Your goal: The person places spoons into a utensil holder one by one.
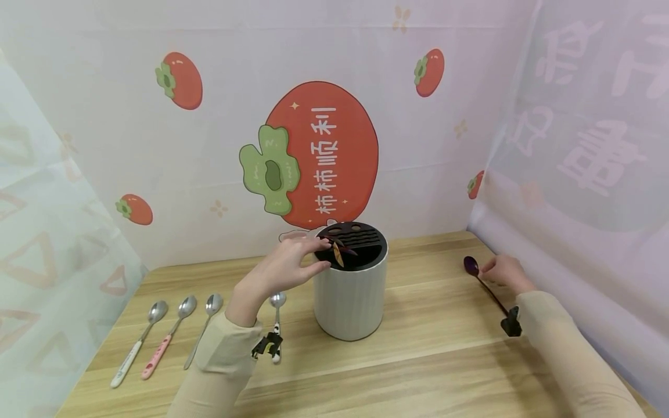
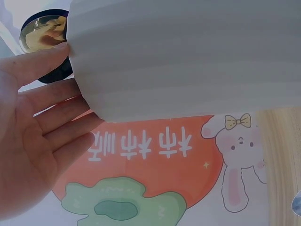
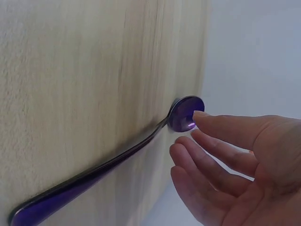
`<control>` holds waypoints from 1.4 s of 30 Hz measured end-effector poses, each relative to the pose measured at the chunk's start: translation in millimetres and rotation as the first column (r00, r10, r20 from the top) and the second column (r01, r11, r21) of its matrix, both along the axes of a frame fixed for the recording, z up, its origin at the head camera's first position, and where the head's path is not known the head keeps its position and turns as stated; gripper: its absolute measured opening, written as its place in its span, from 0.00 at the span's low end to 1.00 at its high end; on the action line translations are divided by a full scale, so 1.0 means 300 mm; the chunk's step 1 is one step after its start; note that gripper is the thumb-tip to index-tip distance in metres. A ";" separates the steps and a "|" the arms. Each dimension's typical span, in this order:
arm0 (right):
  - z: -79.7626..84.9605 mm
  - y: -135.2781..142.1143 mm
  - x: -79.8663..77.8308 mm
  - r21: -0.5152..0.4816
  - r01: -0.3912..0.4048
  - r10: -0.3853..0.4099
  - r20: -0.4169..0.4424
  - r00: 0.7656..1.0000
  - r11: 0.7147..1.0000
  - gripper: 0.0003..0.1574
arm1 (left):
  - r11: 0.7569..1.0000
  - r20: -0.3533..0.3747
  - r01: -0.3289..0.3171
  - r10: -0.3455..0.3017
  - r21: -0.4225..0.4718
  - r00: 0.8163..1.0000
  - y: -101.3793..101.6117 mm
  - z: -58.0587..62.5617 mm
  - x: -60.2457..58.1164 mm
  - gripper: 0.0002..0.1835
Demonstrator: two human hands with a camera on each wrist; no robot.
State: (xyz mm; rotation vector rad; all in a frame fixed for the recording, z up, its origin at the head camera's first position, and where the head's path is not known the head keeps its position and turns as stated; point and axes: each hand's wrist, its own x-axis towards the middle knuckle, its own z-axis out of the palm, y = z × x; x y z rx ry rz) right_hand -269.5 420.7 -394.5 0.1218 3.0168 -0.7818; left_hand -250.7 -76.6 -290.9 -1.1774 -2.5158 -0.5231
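Note:
At the left rim of a ribbed white utensil holder (image 1: 349, 307) with a black slotted top is my left hand (image 1: 284, 264). Its fingers extend beside a gold spoon (image 1: 338, 254) and darker reddish utensils at the opening. In the left wrist view, a gold spoon bowl (image 2: 44, 35) shows beyond the thumb and fingers, partly hidden by the holder wall. Far right on the table lies a purple spoon (image 1: 471, 266). My right hand (image 1: 504, 273) is at its bowl; in the right wrist view, one fingertip overlaps the purple bowl (image 3: 181, 120) while the other fingers bend loosely.
Left of the holder lie a white-handled spoon (image 1: 127, 363), a pink-handled spoon (image 1: 157, 355) and a plain metal spoon (image 1: 213, 305). Another spoon (image 1: 278, 299) with a patterned handle lies beside my left wrist. A persimmon-printed cloth (image 1: 418, 151) hangs behind the wooden table (image 1: 418, 371).

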 end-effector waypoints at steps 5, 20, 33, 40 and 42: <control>-0.006 0.008 -0.001 -0.030 0.041 -0.038 0.068 0.997 0.999 0.19 | 1.000 -0.002 0.002 -0.002 0.001 1.000 0.001 0.001 -0.001 0.20; -0.048 0.022 -0.048 -0.089 0.126 -0.109 0.178 0.978 0.988 0.05 | 1.000 0.002 -0.001 0.001 -0.012 1.000 0.002 0.005 -0.004 0.20; -0.048 0.030 -0.043 -0.012 0.096 -0.092 0.162 0.982 0.995 0.09 | 1.000 0.006 -0.003 0.003 -0.010 1.000 0.003 0.009 0.002 0.20; -0.052 0.026 -0.037 -0.059 0.113 -0.099 0.204 0.974 0.992 0.09 | 1.000 0.013 -0.012 0.012 -0.011 1.000 0.001 0.006 0.003 0.20; -0.054 0.028 -0.041 -0.068 0.113 -0.096 0.216 0.972 0.991 0.09 | 1.000 0.014 -0.015 0.015 -0.012 1.000 0.001 0.005 0.004 0.20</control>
